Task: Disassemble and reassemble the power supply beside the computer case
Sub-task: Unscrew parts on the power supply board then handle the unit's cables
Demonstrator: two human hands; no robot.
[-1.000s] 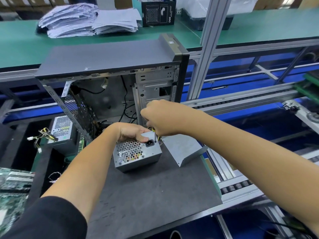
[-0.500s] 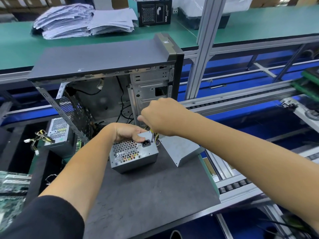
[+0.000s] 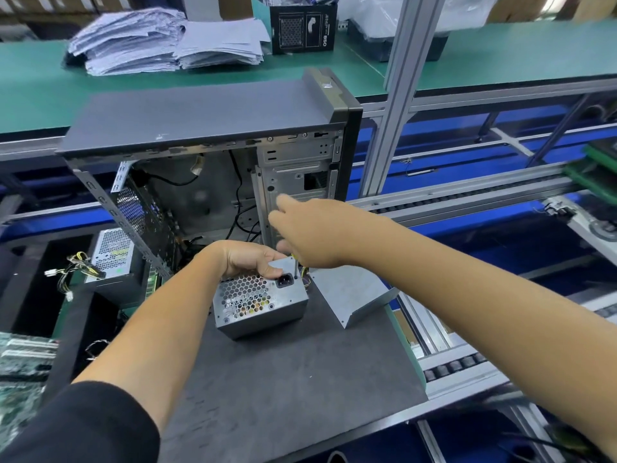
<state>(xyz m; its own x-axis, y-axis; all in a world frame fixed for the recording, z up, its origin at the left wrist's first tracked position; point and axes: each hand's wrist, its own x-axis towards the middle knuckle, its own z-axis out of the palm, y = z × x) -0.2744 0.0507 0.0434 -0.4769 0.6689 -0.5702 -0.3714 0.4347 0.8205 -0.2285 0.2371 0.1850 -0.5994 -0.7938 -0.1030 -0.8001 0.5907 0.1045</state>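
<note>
The power supply [image 3: 258,304] sits on a dark grey mat [image 3: 283,389] on the desk, just in front of the open computer case [image 3: 207,152], its honeycomb grille and black socket facing near. The left hand [image 3: 248,259] grips its far top edge, fingers curled over the metal. The right hand [image 3: 310,232] hovers above the supply's right corner with a screwdriver [image 3: 295,267]; the thin shaft runs down to the supply's face beside the socket, but the hand is blurred and the fingers look partly spread, so the grip cannot be told for sure. Both forearms cross the near part of the mat and hide some of it.

Just right of the supply a bent grey metal cover [image 3: 354,297] lies on the mat, yellow wires showing between the two. Left of the case, lower down, a second power supply [image 3: 112,252] rests with its loose cable bundle [image 3: 71,269]. A circuit board [image 3: 23,365] shows at the near left edge.

Behind the case runs a green desk [image 3: 40,95] carrying stacks of paper [image 3: 167,41] and a black product box [image 3: 302,28]. An aluminium post [image 3: 400,95] rises right of the case, and a roller conveyor [image 3: 467,198] runs along the right.
</note>
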